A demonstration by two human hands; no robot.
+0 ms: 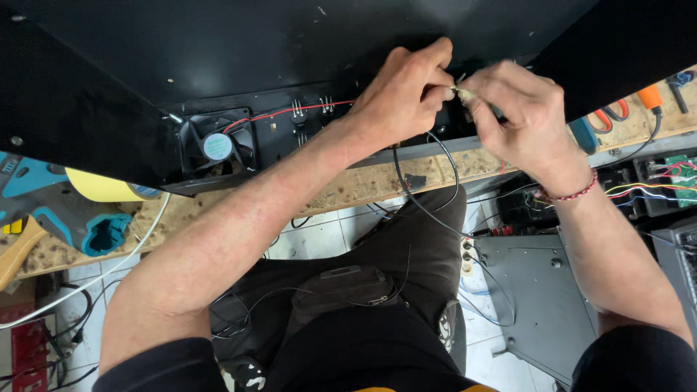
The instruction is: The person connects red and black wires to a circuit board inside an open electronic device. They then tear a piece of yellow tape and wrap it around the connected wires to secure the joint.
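Note:
My left hand [406, 91] and my right hand [519, 116] meet at the rear panel of a black metal case [218, 43] that stands on the workbench. Both pinch a small pale connector [462, 92] between their fingertips. Black wires [425, 185] hang from that spot down over the bench edge. My right wrist wears a red beaded bracelet [573, 194]. A small black cooling fan [216, 147] with a round pale blue label sits in the panel to the left. A red wire [290, 110] runs from the fan toward my left hand.
A worn wooden bench edge [363, 185] crosses the view. On the left lie a yellow tape roll [98, 187] and a teal tool [102, 232]. Orange-handled pliers [610, 115] lie at right. A grey metal chassis [552, 305] and circuit boards with coloured wires [668, 181] stand lower right.

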